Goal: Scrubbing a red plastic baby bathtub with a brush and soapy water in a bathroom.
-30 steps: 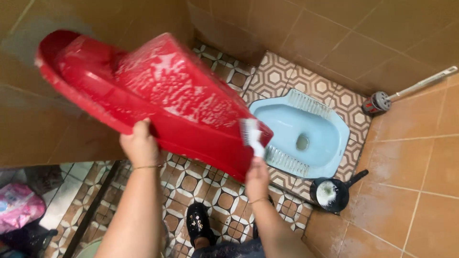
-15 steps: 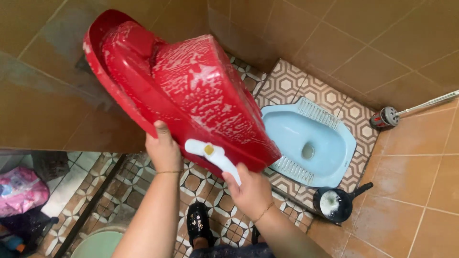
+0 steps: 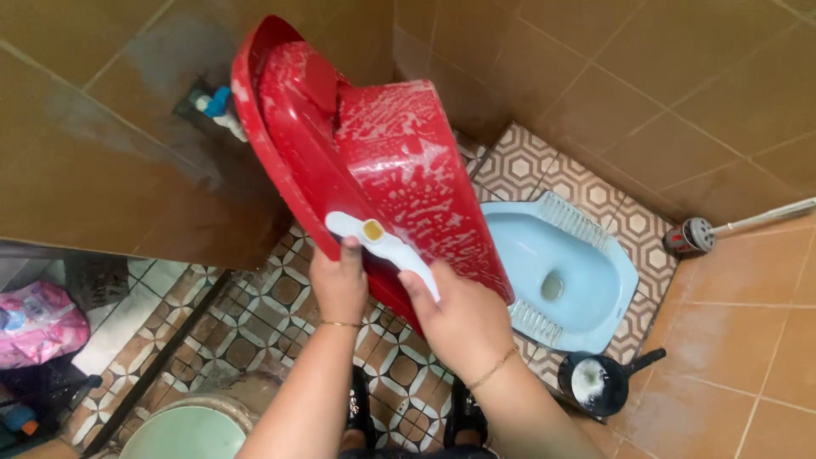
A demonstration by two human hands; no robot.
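Head cam looking down: the big red plastic tub (image 3: 374,161) is now tipped up steeper than a second ago, soapy underside facing the camera, leaning over the pale blue squat toilet (image 3: 565,272) to its right. The white plastic scrub brush (image 3: 382,246) has flipped too, handle now pointing far-left across the near rim instead of bristles up. Left hand (image 3: 338,285) is clamped on the tub's near rim, thumb up top. Right hand (image 3: 463,319) has its grip closed round the brush, wrist bent inward. Black pan (image 3: 599,382) sits on the floor at near right.
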